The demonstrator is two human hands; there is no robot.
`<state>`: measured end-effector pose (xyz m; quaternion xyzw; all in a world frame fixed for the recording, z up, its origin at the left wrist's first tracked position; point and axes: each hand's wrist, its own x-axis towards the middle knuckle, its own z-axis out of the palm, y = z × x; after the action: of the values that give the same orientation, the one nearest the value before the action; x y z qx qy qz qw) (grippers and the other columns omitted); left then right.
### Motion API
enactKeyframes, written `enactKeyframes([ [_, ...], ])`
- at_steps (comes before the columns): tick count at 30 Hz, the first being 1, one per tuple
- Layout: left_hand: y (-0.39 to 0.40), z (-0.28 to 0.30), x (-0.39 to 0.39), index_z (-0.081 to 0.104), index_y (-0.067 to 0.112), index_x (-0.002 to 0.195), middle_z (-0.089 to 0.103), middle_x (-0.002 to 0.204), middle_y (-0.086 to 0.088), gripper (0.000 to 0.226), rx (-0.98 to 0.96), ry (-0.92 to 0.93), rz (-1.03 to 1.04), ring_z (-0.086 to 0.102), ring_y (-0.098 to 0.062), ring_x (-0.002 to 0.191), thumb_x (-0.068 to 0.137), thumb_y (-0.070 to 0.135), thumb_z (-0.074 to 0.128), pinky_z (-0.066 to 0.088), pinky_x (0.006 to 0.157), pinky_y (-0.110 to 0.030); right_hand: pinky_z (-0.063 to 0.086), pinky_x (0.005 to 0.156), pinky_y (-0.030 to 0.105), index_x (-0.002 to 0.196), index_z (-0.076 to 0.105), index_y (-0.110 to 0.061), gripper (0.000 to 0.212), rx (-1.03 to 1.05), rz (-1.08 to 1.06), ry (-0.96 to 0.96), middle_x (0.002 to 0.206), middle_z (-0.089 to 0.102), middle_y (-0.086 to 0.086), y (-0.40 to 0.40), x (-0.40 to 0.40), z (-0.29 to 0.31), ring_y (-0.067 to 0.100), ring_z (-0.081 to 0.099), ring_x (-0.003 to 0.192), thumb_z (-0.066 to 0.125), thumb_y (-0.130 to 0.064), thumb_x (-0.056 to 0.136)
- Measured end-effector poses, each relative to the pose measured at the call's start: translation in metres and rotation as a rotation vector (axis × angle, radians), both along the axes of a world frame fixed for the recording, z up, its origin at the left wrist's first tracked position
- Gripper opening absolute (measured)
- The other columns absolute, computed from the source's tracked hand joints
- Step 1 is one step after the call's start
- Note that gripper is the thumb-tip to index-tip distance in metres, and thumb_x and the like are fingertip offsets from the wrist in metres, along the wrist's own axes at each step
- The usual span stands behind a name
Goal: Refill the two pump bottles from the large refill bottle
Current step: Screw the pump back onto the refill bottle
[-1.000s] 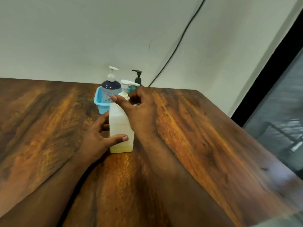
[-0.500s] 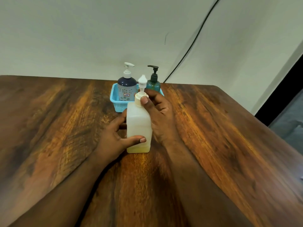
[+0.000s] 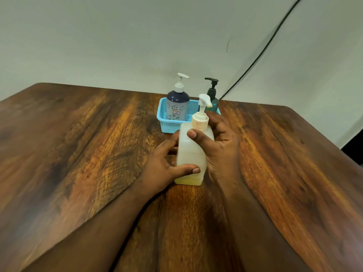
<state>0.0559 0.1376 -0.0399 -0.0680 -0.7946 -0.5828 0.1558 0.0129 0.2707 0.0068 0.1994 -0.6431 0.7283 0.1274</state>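
Observation:
A translucent white bottle with a white pump head and a little yellowish liquid at its bottom stands upright on the wooden table. My left hand wraps its lower body, thumb across the front. My right hand grips the bottle's shoulder just under the pump collar, thumb on the front. Behind it a blue basket holds a navy and grey flowered pump bottle and a dark green pump bottle, which is partly hidden.
The basket stands at the table's far edge against a pale wall. A black cable runs diagonally up the wall on the right. The table's right edge slopes down at the right of the view.
My right hand has slid down from the pump collar to the bottle's shoulder. The pump nozzle has turned from pointing right to pointing toward me. My left hand has kept its hold.

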Motion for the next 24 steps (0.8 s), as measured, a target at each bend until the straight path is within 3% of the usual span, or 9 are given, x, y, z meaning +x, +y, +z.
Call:
enactKeyframes([
  [4, -0.001, 0.000, -0.001, 0.048, 0.030, 0.139, 0.061, 0.122, 0.016, 0.094, -0.006, -0.007, 0.002, 0.060, 0.002, 0.108, 0.054, 0.054, 0.081, 0.055, 0.083, -0.017, 0.058, 0.082, 0.045, 0.100, 0.062, -0.012, 0.051, -0.125, 0.038, -0.076, 0.108, 0.066, -0.005, 0.002, 0.004, 0.004, 0.014, 0.066, 0.102, 0.085, -0.022, 0.055],
  [8, -0.002, 0.000, 0.000, 0.047, 0.031, 0.140, 0.061, 0.125, 0.015, 0.093, -0.033, -0.001, 0.002, 0.060, -0.002, 0.110, 0.056, 0.053, 0.080, 0.055, 0.090, -0.026, 0.057, 0.083, 0.036, 0.121, 0.056, -0.031, 0.066, -0.026, 0.095, -0.068, 0.122, 0.062, -0.006, 0.006, 0.004, 0.008, 0.010, 0.063, 0.109, 0.081, -0.028, 0.059],
  [10, -0.002, 0.000, 0.001, 0.047, 0.031, 0.140, 0.062, 0.125, 0.014, 0.092, -0.038, 0.006, 0.004, 0.060, -0.005, 0.111, 0.057, 0.053, 0.081, 0.055, 0.091, -0.031, 0.058, 0.083, 0.038, 0.119, 0.061, -0.033, 0.060, 0.037, 0.083, -0.077, 0.121, 0.064, -0.010, 0.006, 0.005, 0.007, 0.008, 0.064, 0.107, 0.078, -0.035, 0.061],
  [13, -0.001, 0.000, 0.002, 0.048, 0.032, 0.138, 0.062, 0.123, 0.016, 0.089, -0.037, 0.027, -0.006, 0.060, -0.002, 0.110, 0.058, 0.050, 0.081, 0.053, 0.089, -0.022, 0.058, 0.083, 0.043, 0.106, 0.068, -0.029, 0.040, 0.014, 0.009, -0.033, 0.115, 0.068, -0.007, 0.005, 0.011, 0.006, 0.012, 0.065, 0.106, 0.079, -0.029, 0.067],
  [18, -0.002, 0.000, 0.001, 0.046, 0.034, 0.139, 0.060, 0.123, 0.020, 0.093, -0.040, 0.027, -0.004, 0.058, 0.006, 0.107, 0.056, 0.052, 0.083, 0.051, 0.082, -0.010, 0.059, 0.077, 0.040, 0.104, 0.062, -0.020, 0.036, -0.034, -0.044, -0.047, 0.111, 0.069, -0.002, 0.003, 0.014, 0.005, 0.014, 0.067, 0.102, 0.079, -0.014, 0.072],
  [20, -0.002, 0.001, 0.001, 0.048, 0.031, 0.139, 0.060, 0.121, 0.022, 0.094, -0.049, 0.033, 0.003, 0.058, 0.009, 0.105, 0.056, 0.048, 0.088, 0.050, 0.080, -0.009, 0.060, 0.073, 0.037, 0.106, 0.052, -0.024, 0.043, -0.057, 0.013, -0.065, 0.106, 0.070, -0.001, 0.002, 0.015, 0.006, 0.015, 0.069, 0.097, 0.077, -0.009, 0.075],
  [24, 0.000, 0.002, 0.001, 0.047, 0.033, 0.136, 0.057, 0.118, 0.028, 0.090, -0.043, 0.037, 0.001, 0.056, 0.014, 0.105, 0.056, 0.048, 0.085, 0.048, 0.078, -0.006, 0.058, 0.080, 0.042, 0.122, 0.041, -0.034, 0.060, -0.101, 0.051, -0.054, 0.107, 0.071, -0.002, -0.002, 0.019, 0.008, 0.017, 0.068, 0.101, 0.072, -0.004, 0.079],
])
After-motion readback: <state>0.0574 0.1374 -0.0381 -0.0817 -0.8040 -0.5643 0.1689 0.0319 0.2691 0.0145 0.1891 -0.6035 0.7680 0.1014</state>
